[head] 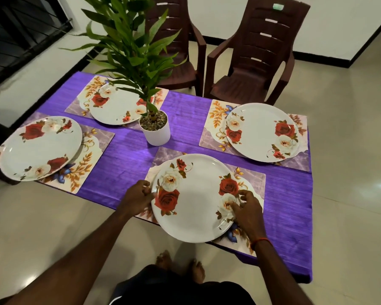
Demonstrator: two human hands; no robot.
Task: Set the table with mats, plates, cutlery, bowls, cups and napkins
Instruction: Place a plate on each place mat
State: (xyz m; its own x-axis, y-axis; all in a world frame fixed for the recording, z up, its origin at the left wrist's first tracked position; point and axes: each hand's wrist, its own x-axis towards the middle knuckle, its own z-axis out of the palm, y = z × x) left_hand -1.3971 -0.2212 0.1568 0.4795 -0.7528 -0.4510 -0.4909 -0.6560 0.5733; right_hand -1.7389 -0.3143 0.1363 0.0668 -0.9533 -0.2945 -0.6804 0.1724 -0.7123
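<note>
A white plate with red and cream roses (pixel 196 201) lies on the near floral mat (pixel 254 179) at the table's front edge. My left hand (pixel 136 198) pinches the plate's left rim. My right hand (pixel 248 213) has its fingers curled over the right rim, thumb on the cream rose. Three more rose plates sit on their own mats: one at the left (pixel 41 148), one at the far left behind the plant (pixel 116 106), one at the right (pixel 262 132).
A purple cloth (pixel 130 159) covers the table. A white pot with a tall green plant (pixel 155 128) stands at its centre. Two dark brown plastic chairs (pixel 253 60) stand beyond the far edge. My bare feet are on the tiled floor below the near edge.
</note>
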